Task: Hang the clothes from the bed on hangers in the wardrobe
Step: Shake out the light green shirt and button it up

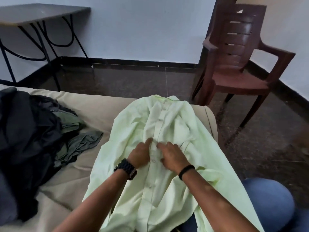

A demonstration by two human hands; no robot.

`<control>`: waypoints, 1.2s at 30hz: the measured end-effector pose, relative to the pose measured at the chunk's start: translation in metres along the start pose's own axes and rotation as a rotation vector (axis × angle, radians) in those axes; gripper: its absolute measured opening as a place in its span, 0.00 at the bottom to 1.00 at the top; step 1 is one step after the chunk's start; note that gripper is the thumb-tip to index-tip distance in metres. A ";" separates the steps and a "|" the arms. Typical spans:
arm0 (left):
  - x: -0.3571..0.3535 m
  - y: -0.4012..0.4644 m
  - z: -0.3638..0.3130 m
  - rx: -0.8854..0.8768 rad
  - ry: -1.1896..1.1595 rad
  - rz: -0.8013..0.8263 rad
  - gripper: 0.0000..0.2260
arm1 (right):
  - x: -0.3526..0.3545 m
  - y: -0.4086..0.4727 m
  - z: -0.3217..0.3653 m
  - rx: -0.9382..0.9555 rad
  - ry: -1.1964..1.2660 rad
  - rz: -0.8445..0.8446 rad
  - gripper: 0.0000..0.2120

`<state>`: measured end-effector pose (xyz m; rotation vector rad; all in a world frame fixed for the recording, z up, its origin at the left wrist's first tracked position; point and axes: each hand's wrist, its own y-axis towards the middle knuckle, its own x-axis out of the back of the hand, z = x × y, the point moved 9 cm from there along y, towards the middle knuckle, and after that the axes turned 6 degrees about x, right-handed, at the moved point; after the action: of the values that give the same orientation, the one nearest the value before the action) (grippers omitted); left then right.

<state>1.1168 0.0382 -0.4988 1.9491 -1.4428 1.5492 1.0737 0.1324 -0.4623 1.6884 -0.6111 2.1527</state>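
Note:
A pale green button-up shirt [175, 124] lies spread on the bed [100, 104], collar toward the far edge, its hem draped over my lap. My left hand [140, 154] and my right hand [172, 154] sit side by side at the button placket near the shirt's middle. Their fingers are curled down into the cloth on either side of the placket and pinch it. A pile of dark and olive clothes [33, 136] lies on the bed's left side. No hanger or wardrobe is in view.
A brown plastic chair [239, 64] stands on the dark floor past the bed's right corner. A grey folding table with black legs [38, 15] stands at the back left against the white wall. My knee in blue jeans [270, 203] is at lower right.

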 end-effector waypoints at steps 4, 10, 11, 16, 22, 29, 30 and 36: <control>-0.008 -0.010 0.001 -0.018 0.123 -0.009 0.29 | 0.005 0.001 0.005 0.067 0.116 -0.058 0.19; -0.002 -0.032 0.002 -0.050 0.650 0.224 0.16 | -0.009 -0.012 0.038 0.168 0.241 0.216 0.15; 0.002 -0.033 0.001 -0.038 0.667 0.199 0.14 | -0.012 -0.013 0.040 0.181 0.232 0.277 0.15; 0.046 -0.013 -0.027 -0.069 0.378 -0.356 0.16 | 0.017 0.007 0.012 0.082 0.452 0.122 0.12; -0.010 0.046 -0.029 -0.198 0.462 -0.135 0.25 | -0.008 0.015 -0.058 -0.117 -0.023 0.030 0.25; -0.003 0.040 -0.051 0.009 0.399 -0.053 0.24 | -0.014 0.000 -0.069 -0.079 0.192 0.116 0.26; 0.001 0.034 -0.069 0.008 0.372 -0.081 0.23 | -0.004 -0.007 -0.072 -0.075 0.296 0.089 0.25; -0.012 0.005 -0.239 -0.403 0.268 -0.175 0.29 | 0.066 -0.074 -0.146 -0.158 0.542 -0.251 0.20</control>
<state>0.9735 0.2112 -0.4166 1.5252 -1.3104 1.2671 0.9748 0.2718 -0.4188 0.9736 -0.3752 2.1737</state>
